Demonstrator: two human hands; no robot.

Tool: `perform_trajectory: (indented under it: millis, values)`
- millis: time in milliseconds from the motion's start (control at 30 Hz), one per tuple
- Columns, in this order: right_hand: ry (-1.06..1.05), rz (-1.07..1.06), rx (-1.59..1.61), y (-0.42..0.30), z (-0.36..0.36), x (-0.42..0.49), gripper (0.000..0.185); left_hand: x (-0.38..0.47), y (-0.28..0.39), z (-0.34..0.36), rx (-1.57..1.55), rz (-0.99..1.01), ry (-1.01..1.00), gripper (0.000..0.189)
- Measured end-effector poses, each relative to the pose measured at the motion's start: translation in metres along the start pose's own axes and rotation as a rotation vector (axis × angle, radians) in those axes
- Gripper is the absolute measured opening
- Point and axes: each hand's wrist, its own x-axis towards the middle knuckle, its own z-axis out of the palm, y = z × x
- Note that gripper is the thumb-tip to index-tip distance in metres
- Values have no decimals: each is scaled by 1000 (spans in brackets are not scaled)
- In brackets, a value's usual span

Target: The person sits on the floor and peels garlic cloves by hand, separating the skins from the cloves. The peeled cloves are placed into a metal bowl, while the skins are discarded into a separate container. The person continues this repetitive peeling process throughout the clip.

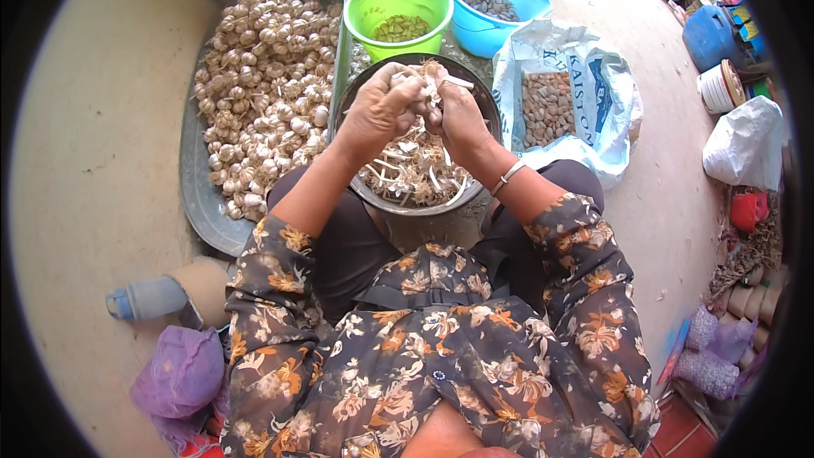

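Note:
Both hands work together over a round dark basin (pixel 420 208) that holds dry garlic stalks, roots and papery skins (pixel 413 172). My left hand (pixel 385 102) grips one side of a garlic bulb (pixel 434 86), its fingers curled. My right hand (pixel 463 116) has the other side, with a cut pale stalk showing at the thumb. The fingers partly cover the bulb, so its condition is hard to tell. To the left, a large metal tub (pixel 206 219) is heaped with whole garlic bulbs (pixel 270 89).
Behind the basin stand a green bucket (pixel 365 6) and a blue bucket (pixel 467 28), both holding loose cloves. A white woven sack (pixel 604 133) with writing holds brownish cloves (pixel 547 108) at right. A blue-grey bottle (pixel 146 298) and purple mesh bag (pixel 178 372) lie at lower left.

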Motion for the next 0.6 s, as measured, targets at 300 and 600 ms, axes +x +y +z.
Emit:
perform_trajectory:
  millis: [300,600]
  values:
    - [-82,-445,-1160,10,-18,-12,62,-6,26,-162,98,99,602,18]
    - [-207,-584,-1066,18,-2,-16,36,99,42,35,999,467,56,43]
